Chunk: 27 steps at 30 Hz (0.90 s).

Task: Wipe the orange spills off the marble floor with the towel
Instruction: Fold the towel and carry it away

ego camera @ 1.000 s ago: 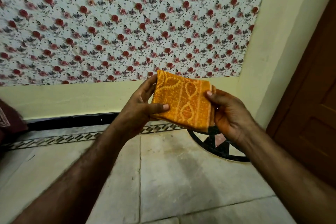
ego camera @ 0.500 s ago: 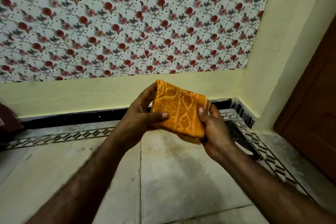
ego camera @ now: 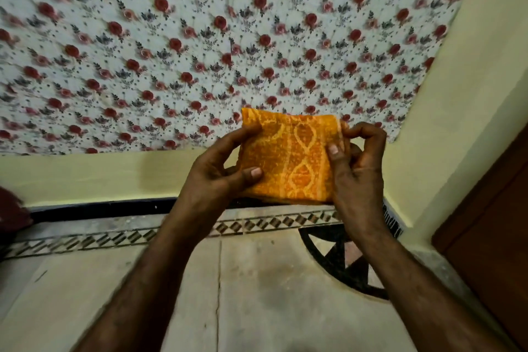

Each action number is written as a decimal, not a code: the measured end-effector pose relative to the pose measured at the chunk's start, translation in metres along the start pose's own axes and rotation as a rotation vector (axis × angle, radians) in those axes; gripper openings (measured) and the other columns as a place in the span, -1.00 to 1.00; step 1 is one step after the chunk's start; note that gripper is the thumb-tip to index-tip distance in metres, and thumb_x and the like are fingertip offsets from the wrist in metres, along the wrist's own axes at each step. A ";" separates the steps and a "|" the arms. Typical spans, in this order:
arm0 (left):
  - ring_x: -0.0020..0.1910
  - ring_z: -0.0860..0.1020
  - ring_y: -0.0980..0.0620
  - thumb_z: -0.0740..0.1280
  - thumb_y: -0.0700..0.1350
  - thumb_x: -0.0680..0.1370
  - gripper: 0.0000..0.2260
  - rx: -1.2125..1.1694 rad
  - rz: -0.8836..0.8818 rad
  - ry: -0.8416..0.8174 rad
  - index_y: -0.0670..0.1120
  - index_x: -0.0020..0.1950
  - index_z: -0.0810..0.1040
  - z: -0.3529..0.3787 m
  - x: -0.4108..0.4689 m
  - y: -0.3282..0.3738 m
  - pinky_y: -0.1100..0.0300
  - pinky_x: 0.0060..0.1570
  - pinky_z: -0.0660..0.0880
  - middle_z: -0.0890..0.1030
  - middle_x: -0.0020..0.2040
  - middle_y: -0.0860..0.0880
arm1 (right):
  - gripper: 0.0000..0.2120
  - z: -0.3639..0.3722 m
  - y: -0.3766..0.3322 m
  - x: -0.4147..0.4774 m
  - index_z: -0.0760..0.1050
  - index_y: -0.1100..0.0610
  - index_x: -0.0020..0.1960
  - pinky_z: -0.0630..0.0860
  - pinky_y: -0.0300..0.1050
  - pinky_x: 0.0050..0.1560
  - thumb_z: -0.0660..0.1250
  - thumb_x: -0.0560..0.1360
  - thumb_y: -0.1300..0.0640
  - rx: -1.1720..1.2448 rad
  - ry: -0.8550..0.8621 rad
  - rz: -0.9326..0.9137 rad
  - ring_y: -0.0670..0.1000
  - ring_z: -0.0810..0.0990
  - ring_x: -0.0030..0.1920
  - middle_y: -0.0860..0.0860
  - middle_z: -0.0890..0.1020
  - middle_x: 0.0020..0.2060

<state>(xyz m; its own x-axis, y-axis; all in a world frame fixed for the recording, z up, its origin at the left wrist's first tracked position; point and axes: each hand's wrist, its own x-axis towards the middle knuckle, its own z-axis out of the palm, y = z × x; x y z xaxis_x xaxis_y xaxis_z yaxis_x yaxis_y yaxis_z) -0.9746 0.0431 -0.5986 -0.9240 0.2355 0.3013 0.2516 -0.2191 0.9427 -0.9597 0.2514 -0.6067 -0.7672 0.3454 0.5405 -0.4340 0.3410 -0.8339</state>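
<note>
A folded orange towel [ego camera: 288, 156] with a pale woven pattern is held up in front of me, above the floor. My left hand [ego camera: 217, 171] grips its left edge, thumb on the front face. My right hand [ego camera: 354, 166] pinches its right edge with thumb and fingers. Below lies the pale marble floor [ego camera: 257, 294]. No orange spill shows on the part of the floor in view.
A flowered sheet [ego camera: 200, 60] covers the yellow wall ahead. A black skirting and a patterned tile border [ego camera: 114, 237] run along the wall's foot. A black inlay circle [ego camera: 337, 260] marks the floor at right. A brown wooden door [ego camera: 491, 223] stands at far right.
The view has tilted up, so more wall shows. Both hands have raised the towel and turned it squarer to me. My right hand has shifted to pinch the right edge.
</note>
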 end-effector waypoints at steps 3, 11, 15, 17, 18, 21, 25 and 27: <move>0.29 0.59 0.03 0.43 -0.24 0.44 -0.40 -0.027 -0.015 0.006 0.17 0.44 0.48 0.007 0.021 0.076 0.04 0.08 0.63 0.44 0.46 0.18 | -0.84 -0.010 -0.069 0.047 0.43 -0.07 0.09 0.49 -0.22 -0.23 0.23 0.68 0.21 0.023 0.001 -0.055 -0.18 0.55 -0.22 -0.26 0.62 -0.12; 0.22 0.63 0.02 0.47 -0.20 0.40 -0.35 0.029 -0.019 0.040 0.30 0.39 0.48 0.011 0.041 0.314 0.04 -0.01 0.65 0.47 0.41 0.28 | -0.49 -0.038 -0.284 0.132 0.50 -0.22 0.39 0.49 0.20 0.37 0.41 0.55 0.21 0.233 -0.374 0.050 -0.12 0.46 0.44 -0.29 0.52 0.38; 0.14 0.67 0.04 0.47 -0.27 0.35 -0.34 0.036 0.019 0.063 0.24 0.36 0.51 0.024 0.038 0.443 0.13 -0.07 0.65 0.53 0.33 0.34 | -0.45 -0.056 -0.399 0.171 0.41 -0.38 0.41 0.43 0.19 0.44 0.42 0.54 0.08 0.184 -0.462 0.009 -0.20 0.38 0.47 -0.36 0.40 0.46; 0.17 0.66 0.05 0.46 -0.26 0.37 -0.34 0.051 0.028 0.041 0.25 0.38 0.50 0.031 0.036 0.504 0.10 -0.01 0.65 0.51 0.33 0.36 | -0.43 -0.067 -0.457 0.186 0.38 -0.42 0.41 0.40 0.16 0.47 0.38 0.53 0.06 0.149 -0.479 0.018 -0.22 0.33 0.50 -0.37 0.34 0.49; 0.20 0.64 0.06 0.46 -0.26 0.39 -0.34 0.052 0.027 0.027 0.24 0.39 0.48 0.033 0.034 0.537 0.08 0.02 0.65 0.50 0.35 0.35 | -0.42 -0.074 -0.488 0.193 0.37 -0.43 0.42 0.38 0.15 0.49 0.37 0.53 0.07 0.146 -0.478 0.025 -0.22 0.30 0.52 -0.36 0.32 0.50; 0.26 0.61 0.07 0.43 -0.31 0.46 -0.33 0.118 0.066 -0.025 0.19 0.47 0.41 0.042 0.026 0.616 0.04 0.11 0.63 0.46 0.43 0.28 | -0.38 -0.091 -0.564 0.201 0.37 -0.43 0.42 0.41 -0.03 0.47 0.36 0.57 0.19 0.137 -0.462 -0.011 -0.27 0.29 0.50 -0.39 0.33 0.48; 0.29 0.58 0.10 0.39 -0.39 0.49 -0.31 0.175 0.079 -0.078 0.15 0.51 0.36 0.053 0.003 0.688 0.09 0.16 0.60 0.43 0.45 0.27 | -0.36 -0.111 -0.638 0.192 0.36 -0.40 0.44 0.50 -0.38 0.21 0.35 0.59 0.25 0.127 -0.449 -0.002 -0.40 0.36 0.39 -0.47 0.35 0.42; 0.28 0.60 0.08 0.41 -0.39 0.47 -0.28 0.181 0.067 -0.091 0.15 0.51 0.35 0.057 -0.011 0.710 0.04 0.16 0.60 0.42 0.47 0.25 | -0.36 -0.120 -0.663 0.182 0.34 -0.35 0.48 0.45 -0.48 0.16 0.35 0.60 0.26 0.089 -0.441 -0.017 -0.46 0.33 0.37 -0.42 0.33 0.45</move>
<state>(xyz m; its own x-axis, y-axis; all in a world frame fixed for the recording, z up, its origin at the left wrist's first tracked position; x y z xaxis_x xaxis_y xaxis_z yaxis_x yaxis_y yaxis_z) -0.7694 -0.0615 0.0758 -0.8759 0.3125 0.3678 0.3665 -0.0650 0.9281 -0.7554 0.1929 0.0578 -0.8792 -0.0722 0.4709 -0.4724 0.2601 -0.8421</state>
